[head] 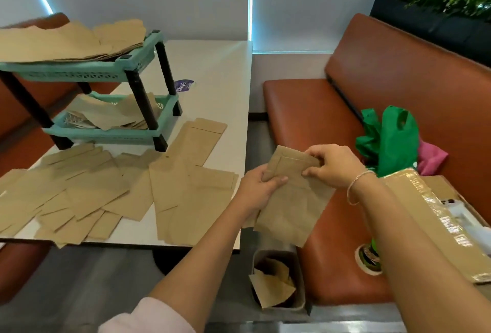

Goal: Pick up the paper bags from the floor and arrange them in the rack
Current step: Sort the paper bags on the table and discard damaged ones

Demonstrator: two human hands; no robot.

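I hold a flat brown paper bag [289,210] in the air between the table and the bench. My left hand [257,189] grips its left edge and my right hand [332,166] pinches its folded top. A teal two-tier rack [106,72] with black legs stands on the white table [220,72] at the left; both tiers hold paper bags. Several more flat bags [106,189] lie spread over the table's near half. A small bin [300,277] on the floor below my hands holds crumpled brown bags [271,287].
An orange bench [398,88] runs along the right, with green [390,141] and pink cloth bags, a taped cardboard box [435,223] and a tape roll [369,255] on it. A planter [438,27] sits behind the bench. Another orange bench is at the far left.
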